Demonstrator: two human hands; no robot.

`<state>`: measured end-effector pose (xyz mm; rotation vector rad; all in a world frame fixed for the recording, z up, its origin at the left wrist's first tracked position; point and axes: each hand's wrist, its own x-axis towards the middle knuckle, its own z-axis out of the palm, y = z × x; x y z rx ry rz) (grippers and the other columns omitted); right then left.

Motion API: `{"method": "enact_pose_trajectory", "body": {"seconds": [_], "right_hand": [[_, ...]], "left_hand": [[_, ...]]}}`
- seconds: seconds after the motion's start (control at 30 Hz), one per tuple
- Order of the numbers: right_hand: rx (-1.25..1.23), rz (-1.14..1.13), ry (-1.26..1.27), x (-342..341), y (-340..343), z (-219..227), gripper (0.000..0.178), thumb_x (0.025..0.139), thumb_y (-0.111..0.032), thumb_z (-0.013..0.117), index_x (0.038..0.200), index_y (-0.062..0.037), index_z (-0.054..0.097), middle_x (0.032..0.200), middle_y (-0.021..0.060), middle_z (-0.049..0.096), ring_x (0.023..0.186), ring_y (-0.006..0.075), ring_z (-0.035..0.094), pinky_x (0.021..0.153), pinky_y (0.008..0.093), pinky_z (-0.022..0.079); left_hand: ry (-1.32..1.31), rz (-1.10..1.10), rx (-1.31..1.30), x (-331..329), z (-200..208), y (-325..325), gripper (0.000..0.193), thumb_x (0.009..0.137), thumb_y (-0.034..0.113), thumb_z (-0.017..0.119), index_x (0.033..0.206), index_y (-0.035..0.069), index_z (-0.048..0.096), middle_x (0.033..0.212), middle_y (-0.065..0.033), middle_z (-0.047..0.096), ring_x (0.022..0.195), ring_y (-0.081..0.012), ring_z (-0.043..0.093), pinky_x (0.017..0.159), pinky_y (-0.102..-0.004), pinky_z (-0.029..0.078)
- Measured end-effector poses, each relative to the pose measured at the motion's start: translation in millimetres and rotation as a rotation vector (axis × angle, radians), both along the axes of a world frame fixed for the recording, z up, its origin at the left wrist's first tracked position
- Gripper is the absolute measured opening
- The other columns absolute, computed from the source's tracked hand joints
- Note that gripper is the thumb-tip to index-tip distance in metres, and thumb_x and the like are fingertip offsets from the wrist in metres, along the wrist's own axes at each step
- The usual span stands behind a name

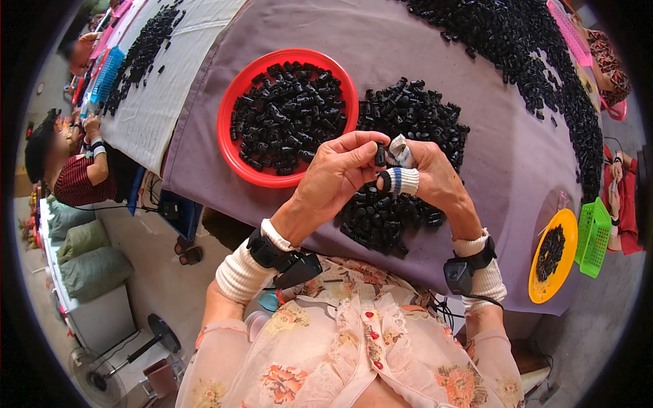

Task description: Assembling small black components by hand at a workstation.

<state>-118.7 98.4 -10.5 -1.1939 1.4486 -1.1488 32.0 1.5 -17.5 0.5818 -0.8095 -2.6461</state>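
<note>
My left hand (333, 166) pinches a small black cylindrical plastic part (380, 154) upright between thumb and fingertips. Close against it is my right hand (432, 170), its fingers curled in. White wrappings cover two of its fingers, one with dark stripes and a dark tip. Whatever the right fingers grip, if anything, is hidden. Beneath both hands a pile of similar black parts (428, 112) lies on the cloth. To the left of the pile, a round red tray (226, 146) is filled with more of them.
A purple-grey cloth (503, 156) covers the table. A large heap of black parts (503, 41) spreads across the far right. At right are a yellow plate (568, 251) with small black bits and a green basket (594, 238). Other people work at left and right; a fan (95, 381) stands lower left.
</note>
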Motion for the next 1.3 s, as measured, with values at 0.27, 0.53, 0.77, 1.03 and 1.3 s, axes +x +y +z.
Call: {"method": "enact_pose_trajectory", "body": {"seconds": [0.27, 0.53, 0.77, 1.03, 1.3], "right_hand": [[0.002, -0.046, 0.026, 0, -2, 1, 0.023, 0.07, -0.019, 0.073, 0.077, -0.002, 0.059, 0.064, -0.0013, 0.056, 0.059, 0.0061, 0.05, 0.052, 0.0231, 0.041], [-0.019, -0.05, 0.025, 3, -2, -8, 0.025, 0.069, -0.021, 0.073, 0.076, -0.0015, 0.059, 0.065, -0.0012, 0.055, 0.059, 0.007, 0.05, 0.052, 0.0239, 0.04], [0.087, -0.013, 0.061, -2, -3, 5, 0.032, 0.069, -0.029, 0.075, 0.076, -0.002, 0.059, 0.062, 0.0004, 0.054, 0.057, 0.0085, 0.049, 0.051, 0.026, 0.04], [0.039, 0.037, 0.124, -2, -6, 1, 0.038, 0.068, -0.036, 0.075, 0.077, -0.0015, 0.06, 0.059, 0.0029, 0.053, 0.055, 0.0104, 0.047, 0.051, 0.0276, 0.039], [0.068, 0.057, 0.131, -3, -5, -1, 0.039, 0.069, -0.037, 0.074, 0.075, -0.0019, 0.06, 0.056, 0.0015, 0.051, 0.053, 0.0098, 0.046, 0.05, 0.027, 0.038]], "left_hand": [[-0.015, 0.033, -0.054, 0, 1, 2, 0.021, 0.085, 0.005, 0.055, 0.105, -0.002, 0.056, 0.092, -0.0071, 0.061, 0.08, -0.0127, 0.06, 0.075, -0.0289, 0.051], [-0.103, 0.027, -0.107, -3, -6, 0, 0.017, 0.084, 0.005, 0.055, 0.101, 0.0, 0.057, 0.091, -0.0072, 0.061, 0.082, -0.0128, 0.061, 0.075, -0.028, 0.051], [0.018, -0.011, -0.006, 2, 3, 0, 0.023, 0.091, 0.01, 0.05, 0.109, -0.003, 0.055, 0.093, -0.008, 0.062, 0.083, -0.0127, 0.06, 0.074, -0.0279, 0.051], [0.002, -0.022, -0.039, 5, -3, -2, 0.023, 0.091, 0.011, 0.05, 0.11, -0.002, 0.055, 0.097, -0.0082, 0.061, 0.083, -0.0125, 0.06, 0.075, -0.0281, 0.051], [0.003, -0.021, -0.042, 4, -4, -1, 0.022, 0.091, 0.01, 0.05, 0.109, -0.002, 0.055, 0.096, -0.0079, 0.061, 0.084, -0.0127, 0.06, 0.074, -0.0279, 0.051]]}}
